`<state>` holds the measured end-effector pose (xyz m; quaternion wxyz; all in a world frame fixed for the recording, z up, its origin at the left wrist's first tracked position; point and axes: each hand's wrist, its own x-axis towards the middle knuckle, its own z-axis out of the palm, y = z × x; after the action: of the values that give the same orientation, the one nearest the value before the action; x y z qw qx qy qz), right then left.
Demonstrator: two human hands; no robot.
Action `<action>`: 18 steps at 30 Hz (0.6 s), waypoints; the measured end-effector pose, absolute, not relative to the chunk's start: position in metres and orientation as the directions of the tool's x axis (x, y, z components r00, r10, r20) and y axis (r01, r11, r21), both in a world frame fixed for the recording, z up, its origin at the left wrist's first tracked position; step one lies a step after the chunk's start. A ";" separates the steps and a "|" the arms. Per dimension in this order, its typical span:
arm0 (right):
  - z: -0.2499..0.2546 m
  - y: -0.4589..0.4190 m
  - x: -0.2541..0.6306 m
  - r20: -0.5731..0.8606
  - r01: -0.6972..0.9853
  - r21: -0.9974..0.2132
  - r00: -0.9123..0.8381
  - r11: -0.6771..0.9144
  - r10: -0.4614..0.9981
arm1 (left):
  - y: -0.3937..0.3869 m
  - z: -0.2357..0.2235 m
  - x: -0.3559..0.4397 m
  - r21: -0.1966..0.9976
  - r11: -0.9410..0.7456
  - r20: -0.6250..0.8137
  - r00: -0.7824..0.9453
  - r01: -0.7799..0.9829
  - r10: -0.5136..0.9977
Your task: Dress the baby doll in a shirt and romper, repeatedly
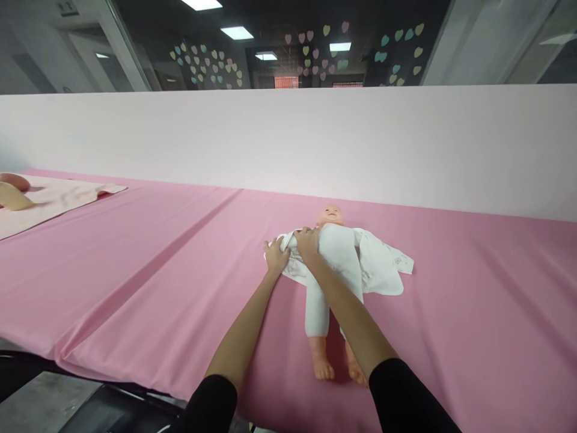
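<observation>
Fingers (pixel 273 243), left hand (pixel 277 257) + right hand (pixel 308 243): gripping shirt (pixel 383 270) | doll (pixel 332 212): pants (pixel 339 243) on | shirt: spread open, not yet closed

You are working in what is looking like a childcare training room: 1 baby doll (pixel 332 214) is lying on a broad pink-covered table (pixel 180 258), 1 white partition (pixel 288 141) is running behind, and pastel heart decals (pixel 326 29) and rectangular lights (pixel 237 32) are showing above.
</observation>
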<state>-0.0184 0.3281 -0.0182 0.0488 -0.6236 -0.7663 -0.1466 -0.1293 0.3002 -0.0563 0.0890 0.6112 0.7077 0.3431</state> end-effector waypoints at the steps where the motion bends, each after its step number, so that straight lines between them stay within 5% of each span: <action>1: -0.018 0.328 -0.017 0.265 0.972 0.144 -0.217 0.184 0.940 | 0.298 -0.057 -0.130 0.639 -0.009 0.307 -0.244 0.769 0.920; 10: -0.009 0.336 0.014 0.333 0.940 -0.272 -0.110 0.207 0.936 | 0.291 -0.068 -0.130 0.909 -0.201 0.338 -0.362 0.366 0.869; 14: -0.004 0.342 0.022 0.340 0.879 -0.453 0.012 0.152 0.940 | 0.291 -0.070 -0.129 0.850 -0.246 0.434 -0.354 0.466 0.828; 18: -0.005 0.337 0.020 0.377 0.894 -0.395 -0.052 0.211 0.925 | 0.288 -0.068 -0.124 0.655 -0.243 0.559 -0.243 0.716 0.793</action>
<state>0.0203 0.3369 -0.0054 0.2836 -0.6274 -0.7247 0.0271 -0.1236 0.2881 -0.0677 0.0390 0.6142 0.6139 0.4944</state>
